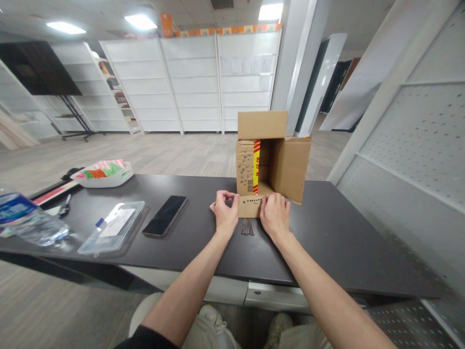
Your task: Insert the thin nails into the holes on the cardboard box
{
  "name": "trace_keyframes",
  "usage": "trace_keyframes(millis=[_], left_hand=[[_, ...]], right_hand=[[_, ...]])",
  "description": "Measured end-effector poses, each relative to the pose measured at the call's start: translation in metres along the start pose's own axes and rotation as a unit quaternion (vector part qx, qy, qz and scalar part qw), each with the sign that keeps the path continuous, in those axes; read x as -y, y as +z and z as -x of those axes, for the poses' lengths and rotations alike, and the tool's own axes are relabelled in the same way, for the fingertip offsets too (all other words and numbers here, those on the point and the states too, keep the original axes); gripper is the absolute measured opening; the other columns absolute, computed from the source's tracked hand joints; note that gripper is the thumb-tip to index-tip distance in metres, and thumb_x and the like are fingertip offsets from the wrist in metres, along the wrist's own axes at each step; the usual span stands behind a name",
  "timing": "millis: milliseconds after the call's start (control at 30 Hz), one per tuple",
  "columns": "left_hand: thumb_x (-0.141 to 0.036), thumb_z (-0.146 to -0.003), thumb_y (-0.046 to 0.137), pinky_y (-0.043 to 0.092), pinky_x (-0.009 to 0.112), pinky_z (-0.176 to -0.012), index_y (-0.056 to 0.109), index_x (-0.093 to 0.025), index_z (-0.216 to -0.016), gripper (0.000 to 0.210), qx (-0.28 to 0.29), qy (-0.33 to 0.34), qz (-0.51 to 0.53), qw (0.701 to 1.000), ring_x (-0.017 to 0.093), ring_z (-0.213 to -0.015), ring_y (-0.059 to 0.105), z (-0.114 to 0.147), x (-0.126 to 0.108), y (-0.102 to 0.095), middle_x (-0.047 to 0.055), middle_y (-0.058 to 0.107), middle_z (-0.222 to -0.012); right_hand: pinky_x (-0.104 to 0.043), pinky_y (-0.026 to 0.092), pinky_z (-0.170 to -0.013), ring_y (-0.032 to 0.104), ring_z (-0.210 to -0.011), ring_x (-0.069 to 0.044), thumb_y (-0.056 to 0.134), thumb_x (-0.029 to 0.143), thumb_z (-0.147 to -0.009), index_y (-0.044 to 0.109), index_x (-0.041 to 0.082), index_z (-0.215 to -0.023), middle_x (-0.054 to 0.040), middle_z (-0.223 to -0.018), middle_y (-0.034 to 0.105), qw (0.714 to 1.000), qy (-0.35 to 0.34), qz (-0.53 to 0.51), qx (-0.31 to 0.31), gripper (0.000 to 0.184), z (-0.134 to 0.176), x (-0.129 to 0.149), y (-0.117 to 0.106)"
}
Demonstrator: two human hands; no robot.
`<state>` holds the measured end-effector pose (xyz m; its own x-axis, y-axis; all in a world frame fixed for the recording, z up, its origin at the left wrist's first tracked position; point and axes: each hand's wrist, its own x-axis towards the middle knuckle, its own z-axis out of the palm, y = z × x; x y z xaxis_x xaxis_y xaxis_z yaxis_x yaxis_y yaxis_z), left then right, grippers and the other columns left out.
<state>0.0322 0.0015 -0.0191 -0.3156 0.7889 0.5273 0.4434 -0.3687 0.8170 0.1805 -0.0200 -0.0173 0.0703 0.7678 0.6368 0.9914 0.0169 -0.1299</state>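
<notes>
An open cardboard box stands on its side on the dark table, its opening facing me. Its bottom flap hangs toward me and has a row of small dark holes. Pinched at the flap's left edge is my left hand, thumb and index finger close together. Curled over the right end of the flap, my right hand has its fingertips beside the holes; whether a small piece is between them is hidden. Several metal screws lie side by side just below the flap. Several round dark spots dot the box's left flap.
Left of my hands lie a black phone, a clear plastic case and a water bottle on its side. A white basket with colourful contents sits farther back. A white perforated panel borders the table's right side.
</notes>
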Motion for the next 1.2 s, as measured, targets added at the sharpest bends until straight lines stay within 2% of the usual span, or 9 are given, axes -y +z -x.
trace_keyframes(millis=[300,867,1200], left_hand=[[-0.031,-0.080,0.060,0.039,0.033,-0.086,0.048,-0.023,-0.088,0.017,0.004,0.008,-0.002,1.000,0.013,-0.076,0.060,0.0005,-0.0005,-0.0009,-0.002,0.066,-0.083],[-0.031,-0.080,0.060,0.039,0.034,-0.085,0.046,-0.023,-0.086,0.017,0.000,0.008,-0.006,1.000,0.013,-0.076,0.060,0.0008,-0.0041,-0.0022,-0.002,0.066,-0.082],[-0.032,-0.080,0.059,0.038,0.034,-0.086,0.046,-0.023,-0.087,0.017,0.006,0.003,-0.008,1.000,0.013,-0.077,0.060,0.0009,-0.0058,-0.0032,-0.002,0.066,-0.083]], right_hand=[[-0.035,0.028,-0.073,0.048,-0.086,-0.025,0.048,0.021,-0.086,0.051,0.015,-0.088,-0.0102,-0.090,0.058,1.000,-0.009,-0.013,-0.016,0.007,0.0010,-0.0005,0.0004],[-0.034,0.027,-0.074,0.050,-0.085,-0.023,0.044,0.020,-0.089,0.051,0.016,-0.090,-0.0093,-0.088,0.061,0.999,-0.003,-0.047,-0.027,0.009,0.0012,-0.0014,-0.0006],[-0.033,0.028,-0.078,0.056,-0.085,-0.021,0.041,0.021,-0.091,0.051,0.015,-0.094,-0.0080,-0.090,0.065,0.993,-0.012,-0.102,-0.060,0.012,0.0029,-0.0037,0.0050]])
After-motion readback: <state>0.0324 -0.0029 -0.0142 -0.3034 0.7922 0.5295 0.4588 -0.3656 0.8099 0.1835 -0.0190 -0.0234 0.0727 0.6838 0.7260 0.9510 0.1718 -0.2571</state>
